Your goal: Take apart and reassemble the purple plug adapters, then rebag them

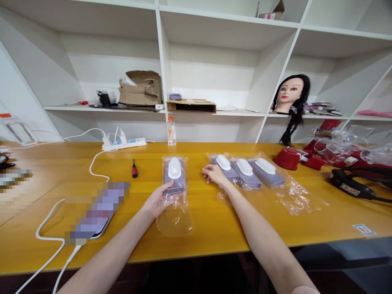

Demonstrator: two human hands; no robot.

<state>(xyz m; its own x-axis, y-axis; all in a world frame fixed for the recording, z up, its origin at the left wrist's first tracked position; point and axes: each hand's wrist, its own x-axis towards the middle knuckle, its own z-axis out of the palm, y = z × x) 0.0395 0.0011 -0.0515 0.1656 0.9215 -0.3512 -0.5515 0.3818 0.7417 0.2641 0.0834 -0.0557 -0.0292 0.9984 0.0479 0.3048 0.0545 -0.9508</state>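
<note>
Mid-sorting of bagged grey devices on the tabletop (pixel 214 228) — left hand (pixel 159 202) with fingers closed on one bagged device (pixel 174 175), right hand (pixel 214 173) with fingers loosely spread, touching the nearest of a row of three (pixel 245 171). Next, probably: setting the held bag level beside that row — steady grip on slippery film needed.

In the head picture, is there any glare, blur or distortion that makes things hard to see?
Head view: the light is even and soft, with weak shadows; the wide lens bends the shelves and stretches the edges; the plastic bags shine a little; the phone and a patch at the left edge are pixelated; the left hand and right hand look sharp.
</note>
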